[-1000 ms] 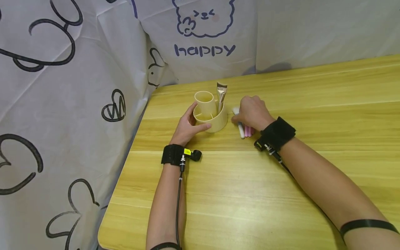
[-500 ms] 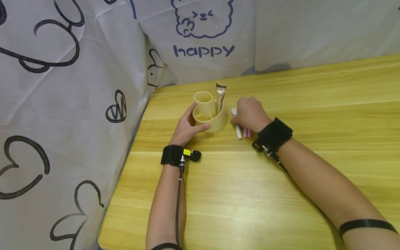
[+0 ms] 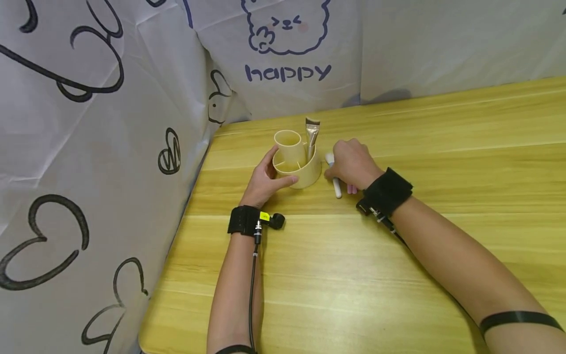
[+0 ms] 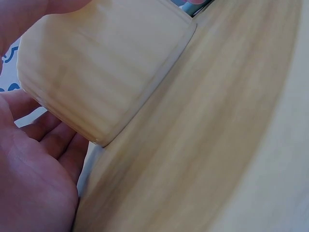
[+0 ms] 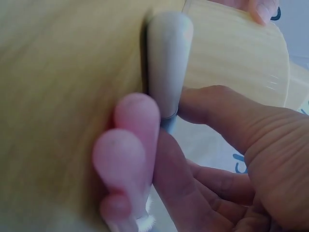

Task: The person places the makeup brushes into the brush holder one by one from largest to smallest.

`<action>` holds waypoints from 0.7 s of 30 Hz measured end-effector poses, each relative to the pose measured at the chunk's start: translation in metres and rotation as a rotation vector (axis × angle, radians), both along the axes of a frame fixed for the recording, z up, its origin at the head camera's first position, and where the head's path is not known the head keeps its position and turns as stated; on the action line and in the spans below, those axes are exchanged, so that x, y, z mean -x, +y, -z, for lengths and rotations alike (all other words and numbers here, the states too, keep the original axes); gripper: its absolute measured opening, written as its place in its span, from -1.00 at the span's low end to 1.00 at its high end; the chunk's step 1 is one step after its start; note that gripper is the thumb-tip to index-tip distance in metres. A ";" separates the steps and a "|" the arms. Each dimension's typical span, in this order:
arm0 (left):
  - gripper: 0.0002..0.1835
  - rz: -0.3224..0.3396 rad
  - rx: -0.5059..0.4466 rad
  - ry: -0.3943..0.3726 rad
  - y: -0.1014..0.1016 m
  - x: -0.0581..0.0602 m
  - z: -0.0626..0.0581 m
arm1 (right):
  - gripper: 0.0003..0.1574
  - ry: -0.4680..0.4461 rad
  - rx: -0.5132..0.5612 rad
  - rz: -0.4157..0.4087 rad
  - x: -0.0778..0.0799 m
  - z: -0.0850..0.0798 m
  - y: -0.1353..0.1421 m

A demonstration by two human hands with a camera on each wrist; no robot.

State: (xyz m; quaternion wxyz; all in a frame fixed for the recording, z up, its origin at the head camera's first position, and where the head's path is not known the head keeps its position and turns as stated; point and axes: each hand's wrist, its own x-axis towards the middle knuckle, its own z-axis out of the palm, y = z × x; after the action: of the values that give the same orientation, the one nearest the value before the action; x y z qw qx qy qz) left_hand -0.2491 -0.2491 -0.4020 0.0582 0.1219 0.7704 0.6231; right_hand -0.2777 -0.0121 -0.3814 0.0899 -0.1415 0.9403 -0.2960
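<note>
A cream divided makeup brush holder stands on the table with a taller round cup in it. My left hand holds its left side, thumb across the front and fingers round the far side. A flat-topped brush with a metallic ferrule leans upright in the holder's right part. To the right, my right hand pinches a white-handled makeup brush between thumb and index finger. That brush lies low, close to the tabletop. Pink-handled brushes lie beside it, partly under the right hand; their heads are mostly hidden.
The wood-grain table has its left edge beside the left forearm. A white cloth with drawings hangs behind the table and along its left side. Each wrist wears a black strap with a camera and a cable.
My right hand has shifted slightly left, and the white brush has moved with it, away from the pink handles. My left hand stays on the holder.
</note>
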 end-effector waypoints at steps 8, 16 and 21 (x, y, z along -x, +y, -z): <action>0.02 0.002 -0.003 0.003 0.000 0.000 0.001 | -0.67 0.010 -0.015 -0.004 0.000 0.001 -0.001; 0.02 -0.006 -0.002 -0.001 0.001 0.001 0.001 | -0.66 -0.026 -0.016 -0.002 0.003 -0.001 -0.001; 0.02 -0.002 0.000 -0.002 0.001 0.002 0.002 | -0.62 -0.071 -0.010 0.004 0.004 -0.002 0.000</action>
State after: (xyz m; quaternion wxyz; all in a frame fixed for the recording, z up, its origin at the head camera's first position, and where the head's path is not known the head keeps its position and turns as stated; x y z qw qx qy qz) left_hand -0.2513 -0.2478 -0.4038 0.0582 0.1204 0.7706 0.6231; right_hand -0.2820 -0.0120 -0.3798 0.1234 -0.1284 0.9383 -0.2965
